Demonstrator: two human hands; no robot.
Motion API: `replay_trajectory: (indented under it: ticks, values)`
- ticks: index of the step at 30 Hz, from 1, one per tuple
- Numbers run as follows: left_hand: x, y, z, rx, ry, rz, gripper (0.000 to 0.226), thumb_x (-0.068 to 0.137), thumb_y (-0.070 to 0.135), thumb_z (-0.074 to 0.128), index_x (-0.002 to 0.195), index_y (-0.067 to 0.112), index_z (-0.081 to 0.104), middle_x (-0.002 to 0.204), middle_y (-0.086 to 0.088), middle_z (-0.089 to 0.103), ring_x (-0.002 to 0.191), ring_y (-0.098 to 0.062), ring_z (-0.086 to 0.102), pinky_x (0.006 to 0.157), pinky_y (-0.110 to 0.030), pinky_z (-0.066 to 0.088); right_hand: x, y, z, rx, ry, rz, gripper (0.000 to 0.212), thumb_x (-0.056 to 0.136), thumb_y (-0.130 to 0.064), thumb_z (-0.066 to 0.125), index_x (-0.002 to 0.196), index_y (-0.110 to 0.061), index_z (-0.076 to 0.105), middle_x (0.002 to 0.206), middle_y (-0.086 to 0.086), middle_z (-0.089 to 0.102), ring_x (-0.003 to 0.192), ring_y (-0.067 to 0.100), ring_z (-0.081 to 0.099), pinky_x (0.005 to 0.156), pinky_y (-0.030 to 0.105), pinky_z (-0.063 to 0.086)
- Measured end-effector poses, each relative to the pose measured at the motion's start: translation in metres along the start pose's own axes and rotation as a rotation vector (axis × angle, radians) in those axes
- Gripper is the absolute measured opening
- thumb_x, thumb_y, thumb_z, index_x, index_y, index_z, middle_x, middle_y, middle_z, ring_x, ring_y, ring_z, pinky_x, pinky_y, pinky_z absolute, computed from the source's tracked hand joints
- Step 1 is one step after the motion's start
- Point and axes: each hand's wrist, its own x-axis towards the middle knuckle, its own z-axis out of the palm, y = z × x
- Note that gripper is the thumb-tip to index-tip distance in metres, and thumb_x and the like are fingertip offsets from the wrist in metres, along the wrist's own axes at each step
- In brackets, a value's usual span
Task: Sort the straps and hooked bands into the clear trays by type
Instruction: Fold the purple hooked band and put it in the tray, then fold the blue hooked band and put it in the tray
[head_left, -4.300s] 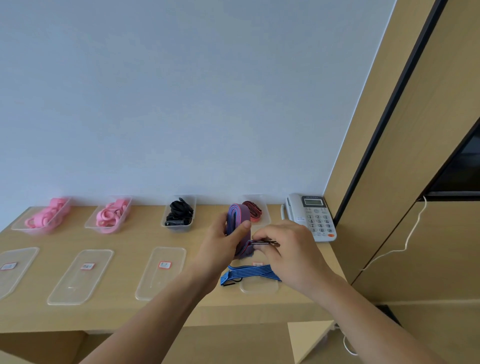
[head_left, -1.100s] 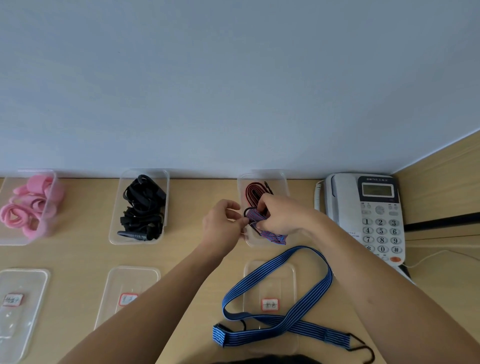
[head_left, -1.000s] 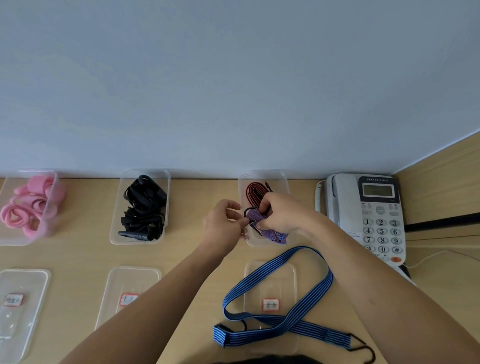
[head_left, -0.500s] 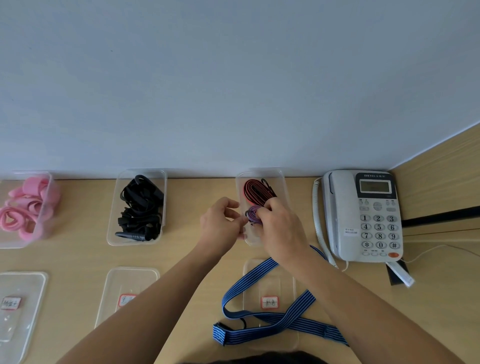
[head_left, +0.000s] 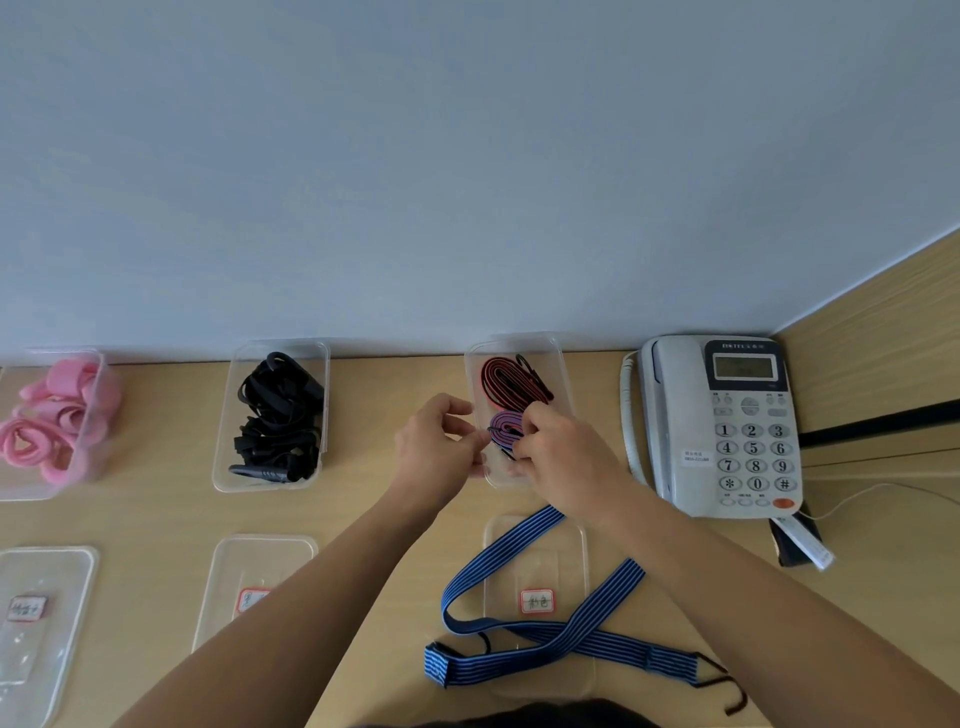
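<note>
I pinch the folded purple band (head_left: 505, 430) with both my left hand (head_left: 435, 448) and right hand (head_left: 562, 453) over the tray (head_left: 563, 364) at twelve o'clock beside the red band (head_left: 506, 383); pink and black trays look filled; the blue hooked band (head_left: 540, 618) at six o'clock remains unsorted.

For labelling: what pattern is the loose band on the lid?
Blue with dark lengthwise stripes; head view.

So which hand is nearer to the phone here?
Right. The right hand is over the tray holding the red band, just left of the phone. The left hand is further left, beyond that tray's left edge.
</note>
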Motion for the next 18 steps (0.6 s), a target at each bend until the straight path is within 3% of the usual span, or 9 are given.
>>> replay_trajectory:
  ticks: [2, 4, 10, 13, 18]
  values:
    - [0.000, 0.001, 0.000, -0.001, -0.008, 0.003, 0.025, 0.087, -0.003, 0.076, 0.106, 0.009, 0.064, 0.089, -0.013, 0.067, 0.057, -0.015, 0.067, 0.056, -0.032, 0.063, -0.001, 0.006, -0.011, -0.030, -0.133, -0.032, 0.021, 0.096, -0.025, 0.064, 0.109, -0.013, 0.075, 0.110, 0.003, 0.053, 0.094, 0.020, 0.054, 0.077, 0.029, 0.044]
    - [0.000, 0.001, 0.002, -0.004, -0.011, 0.003, 0.025, 0.087, -0.002, 0.076, 0.106, 0.009, 0.064, 0.090, -0.012, 0.066, 0.057, -0.016, 0.068, 0.057, -0.034, 0.063, 0.000, 0.007, -0.017, -0.057, -0.163, -0.050, 0.023, 0.097, -0.025, 0.062, 0.114, -0.017, 0.074, 0.114, 0.000, 0.055, 0.102, 0.021, 0.053, 0.080, 0.029, 0.044]
    - [-0.002, 0.001, 0.001, 0.015, 0.004, 0.001, 0.025, 0.086, -0.004, 0.076, 0.106, 0.008, 0.064, 0.087, -0.011, 0.065, 0.054, -0.016, 0.067, 0.054, -0.030, 0.061, 0.007, -0.002, -0.003, -0.115, -0.059, 0.077, 0.013, 0.087, -0.010, 0.070, 0.095, -0.015, 0.079, 0.091, 0.001, 0.061, 0.088, 0.022, 0.055, 0.069, 0.034, 0.052]
    - [-0.002, 0.003, 0.000, 0.032, 0.005, 0.002, 0.025, 0.086, -0.003, 0.077, 0.105, 0.010, 0.065, 0.090, -0.012, 0.066, 0.055, -0.016, 0.067, 0.054, -0.029, 0.061, 0.001, 0.003, 0.009, -0.079, 0.011, 0.092, 0.006, 0.083, -0.012, 0.076, 0.088, -0.013, 0.080, 0.085, 0.001, 0.063, 0.078, 0.021, 0.059, 0.061, 0.033, 0.053]
    - [-0.005, 0.004, 0.002, 0.036, 0.016, 0.009, 0.029, 0.088, 0.002, 0.077, 0.114, 0.008, 0.065, 0.089, -0.009, 0.067, 0.062, -0.020, 0.072, 0.064, -0.037, 0.065, -0.010, 0.013, 0.000, 0.151, 0.065, -0.004, 0.020, 0.092, -0.019, 0.064, 0.080, -0.010, 0.076, 0.081, -0.001, 0.067, 0.080, 0.019, 0.058, 0.072, 0.039, 0.052]
